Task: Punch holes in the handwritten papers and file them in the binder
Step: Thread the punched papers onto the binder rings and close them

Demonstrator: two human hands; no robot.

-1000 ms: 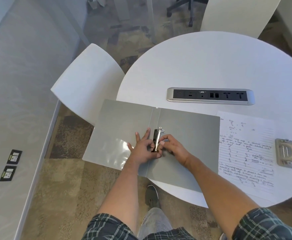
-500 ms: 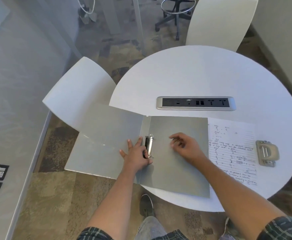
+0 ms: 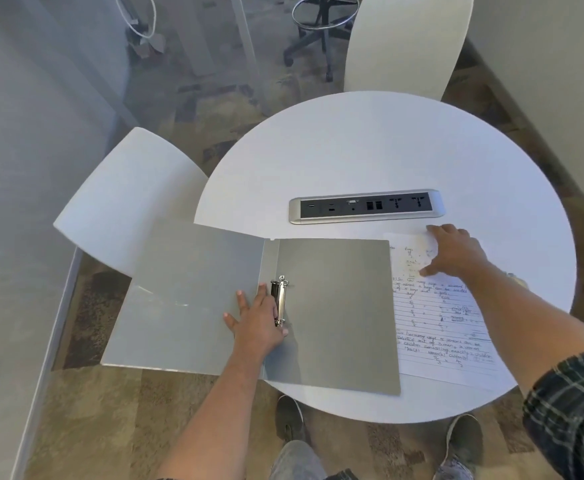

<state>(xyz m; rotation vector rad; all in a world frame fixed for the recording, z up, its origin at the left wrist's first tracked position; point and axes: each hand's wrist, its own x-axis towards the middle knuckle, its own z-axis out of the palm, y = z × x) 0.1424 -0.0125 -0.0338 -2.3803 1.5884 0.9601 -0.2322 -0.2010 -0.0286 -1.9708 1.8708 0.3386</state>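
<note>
Here, a grey binder [image 3: 335,306] is lying open across the near edge of a round white table [image 3: 370,157], its left cover hanging out past the rim. The left hand [image 3: 259,323] is resting flat on the binder beside the metal ring clip [image 3: 279,301], fingers spread and straight, thumb lying against the clip's lower end; it is pressing down, not gripping anything. The right hand [image 3: 456,252] is lying on the top of the handwritten paper [image 3: 435,320], fingers stretched out and relaxed, touching the sheet without pinching it. The paper is sitting flat on the table just to the right of the binder, its left edge meeting the binder's right cover. A silver power strip [image 3: 366,206] is sitting behind both, set into the tabletop. Two white chairs [image 3: 124,199] are standing round the table, one to the left, one at the far side. A plaid sleeve [image 3: 570,410] is showing on the right arm.
</note>
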